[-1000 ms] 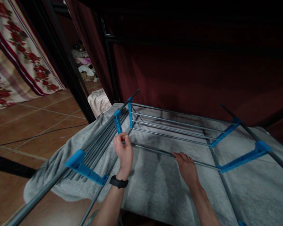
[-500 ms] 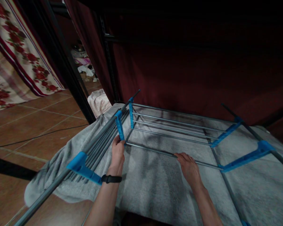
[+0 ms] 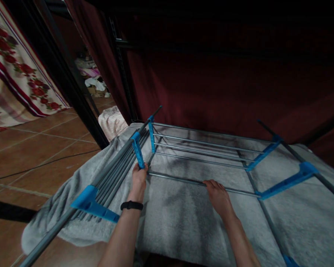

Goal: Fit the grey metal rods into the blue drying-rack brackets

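A grey metal drying rack [image 3: 200, 148] with blue plastic brackets stands before me, draped with a grey fleece blanket [image 3: 183, 222]. My left hand [image 3: 139, 180], with a black band on its wrist, is closed around the left end of the nearest rod [image 3: 178, 180], just below a blue bracket [image 3: 138, 150]. My right hand [image 3: 218, 196] lies on the same rod further right, its fingers curled over it. The blanket lies under the rods and hangs off the left side.
A folded rack wing [image 3: 105, 174] slopes down to the left. A dark red curtain [image 3: 225, 81] hangs close behind. Brown tiled floor [image 3: 39, 148] lies to the left, with a floral cloth [image 3: 13, 74], a black post [image 3: 69, 85] and a pale striped bundle [image 3: 111, 120].
My left hand has slid down from a raised pinch by the blue bracket and has settled around the rod's left end. My right hand has stayed on the rod. The view has shifted slightly.
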{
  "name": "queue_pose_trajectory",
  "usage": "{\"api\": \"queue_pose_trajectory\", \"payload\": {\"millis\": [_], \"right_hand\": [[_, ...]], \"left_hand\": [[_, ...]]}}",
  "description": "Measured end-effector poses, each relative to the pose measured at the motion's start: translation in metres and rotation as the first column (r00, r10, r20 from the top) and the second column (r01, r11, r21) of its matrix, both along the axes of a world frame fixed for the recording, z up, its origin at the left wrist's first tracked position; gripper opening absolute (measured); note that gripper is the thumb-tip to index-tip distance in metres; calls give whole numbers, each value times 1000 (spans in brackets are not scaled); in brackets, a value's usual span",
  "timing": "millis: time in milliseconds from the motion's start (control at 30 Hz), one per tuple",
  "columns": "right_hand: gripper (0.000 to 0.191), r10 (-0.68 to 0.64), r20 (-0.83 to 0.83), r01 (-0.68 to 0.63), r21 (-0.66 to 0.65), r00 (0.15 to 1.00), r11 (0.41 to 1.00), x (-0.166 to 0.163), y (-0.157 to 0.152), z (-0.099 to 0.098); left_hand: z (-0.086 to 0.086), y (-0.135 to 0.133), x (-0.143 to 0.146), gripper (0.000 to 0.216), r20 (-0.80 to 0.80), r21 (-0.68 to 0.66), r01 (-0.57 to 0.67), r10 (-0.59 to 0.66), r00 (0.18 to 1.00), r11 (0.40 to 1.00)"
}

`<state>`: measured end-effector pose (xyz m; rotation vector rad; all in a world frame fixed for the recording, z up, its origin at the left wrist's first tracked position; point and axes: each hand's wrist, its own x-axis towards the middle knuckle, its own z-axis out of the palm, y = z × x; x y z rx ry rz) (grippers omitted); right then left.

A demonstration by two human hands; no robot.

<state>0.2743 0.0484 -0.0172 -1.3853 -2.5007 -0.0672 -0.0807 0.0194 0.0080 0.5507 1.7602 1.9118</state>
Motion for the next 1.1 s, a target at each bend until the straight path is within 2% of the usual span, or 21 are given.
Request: {"api": "queue_pose_trajectory", "payload": {"millis": [167, 400, 500, 600, 733, 867, 1100], "right_hand": [[46, 19, -9, -19, -15, 1000, 1000, -25, -6, 4], [42, 258, -34, -260, -84, 965, 962, -137, -13, 16], [47, 306, -8, -304, -130, 952, 944, -171, -8, 21], [50, 332, -6, -329, -148, 943, 932, -175, 1, 25], [47, 321, -6, -318, -137, 947, 938, -152, 14, 29], [52, 297, 12, -293, -138, 955, 946, -137, 17, 29], [49, 311, 7, -307, -137, 951, 942, -162, 7, 25]], "left_hand": [[-8, 8, 2, 17, 5, -37, -32, 32, 999, 999], [-8, 9, -1, 18, 55, -39, -29, 31, 998, 999], [-6, 9, -4, 19, 90, -24, -11, 13, 996, 1000], [-3, 10, -7, 21, 127, -16, -9, 11, 992, 1000], [0, 12, -7, 22, 166, -17, -37, 40, 985, 999], [2, 12, -4, 22, 191, -6, -54, 54, 980, 999], [4, 13, -4, 25, 218, 15, -50, 45, 975, 999]]}}
